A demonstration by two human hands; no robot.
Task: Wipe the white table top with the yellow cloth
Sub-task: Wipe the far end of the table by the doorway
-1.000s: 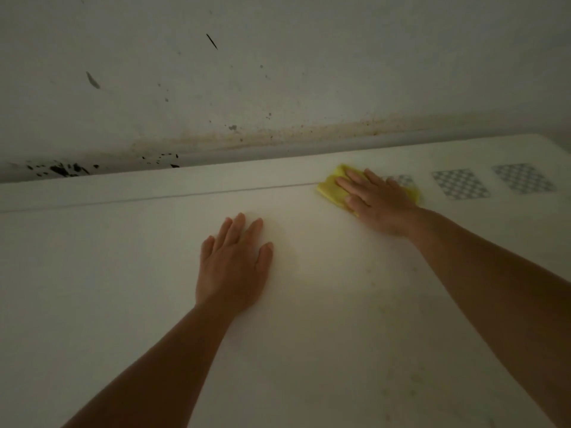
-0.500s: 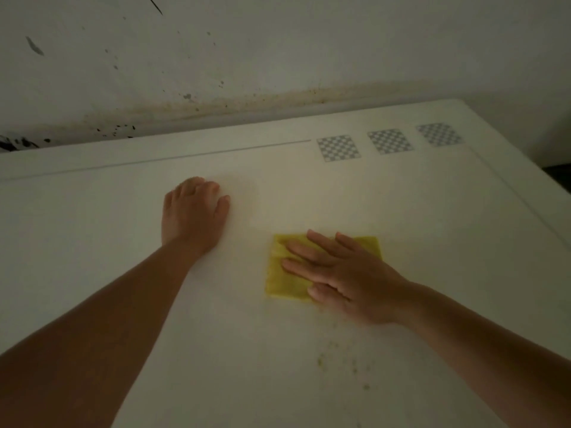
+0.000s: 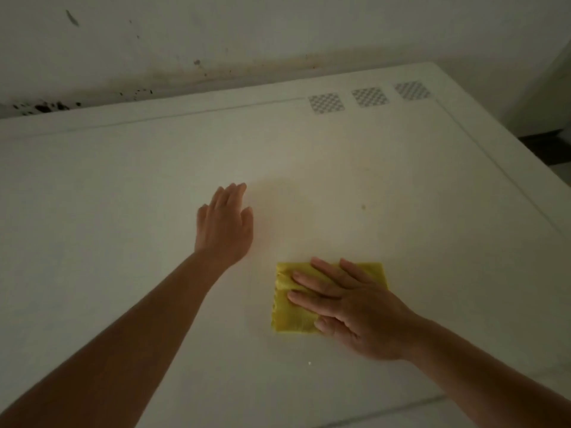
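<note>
Yellow cloth (image 3: 289,307): folded into a rough rectangle, lying flat on the white tabletop (image 3: 123,196) toward the near right, left edge slightly crinkled, weave fine and soft-looking. Pinned under the right hand (image 3: 352,313), palm down, fingers (image 3: 309,281) straight and spread across the fabric, pressing rather than pinching; far right corner of the cloth showing past the knuckles. Left hand (image 3: 224,225) well apart from the cloth, up and to the left, flat and open on the bare surface, fingers together and pointing away, holding nothing. Both forearms bare, reaching in from the near edge.

Tabletop itself: smooth, matte, off-white, dimly lit, with a warmer patch of light near the centre. A thin groove (image 3: 154,118) running parallel to the far edge and another along the right side, meeting near the far right corner. Three small grey checkered squares (image 3: 369,97) in a row just inside that corner, flat on the surface. One tiny yellowish spot (image 3: 363,207) on the surface beyond the cloth, and a small white speck (image 3: 309,363) just nearer than it.

Behind the far edge, a pale plaster wall (image 3: 278,26), stained brown along its base, with black flaking marks (image 3: 46,107) at the lower left and scattered dark flecks higher up. Dark floor (image 3: 553,152) glimpsed past the right side.
</note>
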